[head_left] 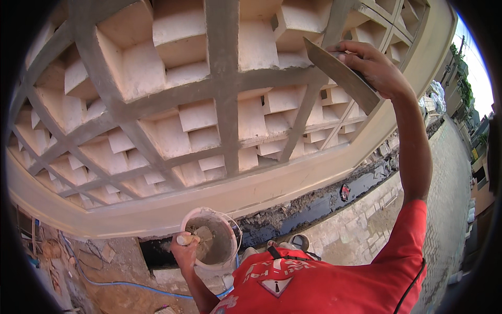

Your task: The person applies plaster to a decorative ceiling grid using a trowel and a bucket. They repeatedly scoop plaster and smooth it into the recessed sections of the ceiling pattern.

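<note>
My right hand (377,67) is raised against the upper right of the lattice wall (222,63) and grips a plastering trowel (339,77), its long flat blade slanting in front of the blocks. Low down, my left hand (183,255) is closed round the pale handle of a small pointing trowel (205,236), whose blade is inside a whitish bucket (234,256). Grey wet mortar (217,250) lies in the bucket. Grey mortar bands run between the pale, recessed wall blocks.
A dark drainage ditch (308,212) runs along the wall's foot. Beside it lies a paved strip (350,230), with a road (447,172) at the right. A blue hose (125,285) crosses the dirt at the lower left. A red wrapper (344,192) lies by the ditch.
</note>
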{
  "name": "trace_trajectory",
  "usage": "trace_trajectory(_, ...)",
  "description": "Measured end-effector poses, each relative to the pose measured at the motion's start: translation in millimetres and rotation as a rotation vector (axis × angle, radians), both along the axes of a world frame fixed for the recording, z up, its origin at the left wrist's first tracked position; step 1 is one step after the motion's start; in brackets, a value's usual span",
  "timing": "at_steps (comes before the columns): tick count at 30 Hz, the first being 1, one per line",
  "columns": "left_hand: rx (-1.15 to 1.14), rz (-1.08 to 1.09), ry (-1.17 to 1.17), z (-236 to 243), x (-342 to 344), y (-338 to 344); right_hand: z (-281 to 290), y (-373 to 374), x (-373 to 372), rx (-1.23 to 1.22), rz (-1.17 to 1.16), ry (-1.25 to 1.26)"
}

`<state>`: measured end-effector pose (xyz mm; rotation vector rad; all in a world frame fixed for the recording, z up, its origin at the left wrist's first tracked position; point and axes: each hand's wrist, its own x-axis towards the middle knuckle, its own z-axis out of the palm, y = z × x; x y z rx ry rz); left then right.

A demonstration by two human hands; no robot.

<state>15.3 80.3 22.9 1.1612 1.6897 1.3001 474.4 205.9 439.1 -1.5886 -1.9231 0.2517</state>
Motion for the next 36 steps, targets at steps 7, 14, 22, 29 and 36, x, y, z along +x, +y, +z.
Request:
trace_trajectory(7,0.029,-0.011,0.017,-8,0,0,-6,8,0,0.020,-0.018,-0.057)
trace_trajectory(14,0.018,0.021,0.047,-3,-2,-1,-2,9,-15,-0.018,0.001,-0.042)
trace_trajectory(22,0.019,0.067,0.030,-6,-5,-10,10,-10,-9,0.043,0.106,0.073)
trace_trajectory(29,-0.035,0.068,-0.032,-17,-13,-7,1,8,12,0.057,-0.041,-0.117)
trace_trajectory(36,0.004,0.054,0.043,-3,-8,-8,5,5,-13,0.043,-0.172,-0.275)
